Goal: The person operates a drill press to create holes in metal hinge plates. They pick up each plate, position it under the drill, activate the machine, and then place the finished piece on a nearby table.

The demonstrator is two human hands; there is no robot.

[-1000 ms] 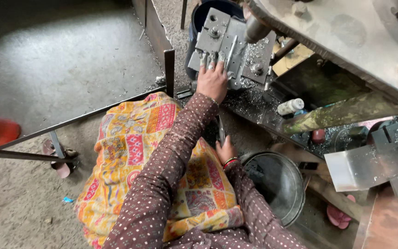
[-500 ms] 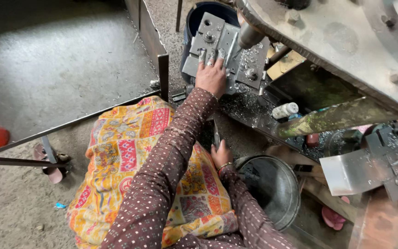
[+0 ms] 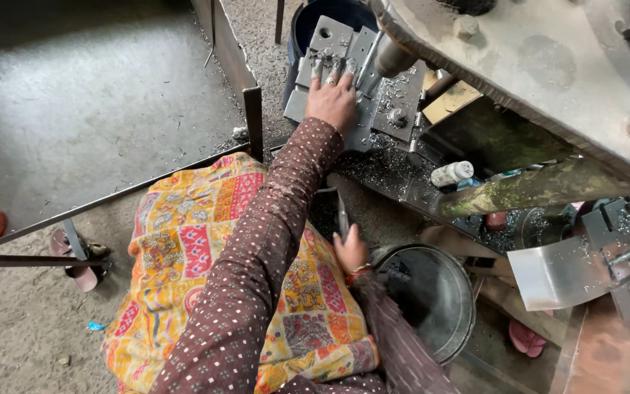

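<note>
Grey steel die block (image 3: 362, 80) is sitting under the press, up at the top middle of the view, and it's what we're working on. It's a flat, stepped slab of dull metal with bolt heads and a round hole near one corner, dusted all over with shiny metal shavings. Our left hand (image 3: 332, 98) is lying flat on it, fingers spread and released, tips reaching to the small parts near its upper edge. A thick polished ram (image 3: 390, 58) is coming down at an angle just beside that hand.

Our right hand (image 3: 350, 249) is lower down, clenched around a thin metal rod (image 3: 342, 215) that's pointing up toward the die. Just to the right of it we're seeing a round steel bowl (image 3: 432, 292), smooth and greyish inside.

Both our sleeves are brown with little pale dots, and a bright patchwork cloth (image 3: 184, 241) in yellow, red and orange is lying over our lap. A small white bottle (image 3: 451, 174) is lying on the gritty worktop (image 3: 380, 175) right of the die.
</note>
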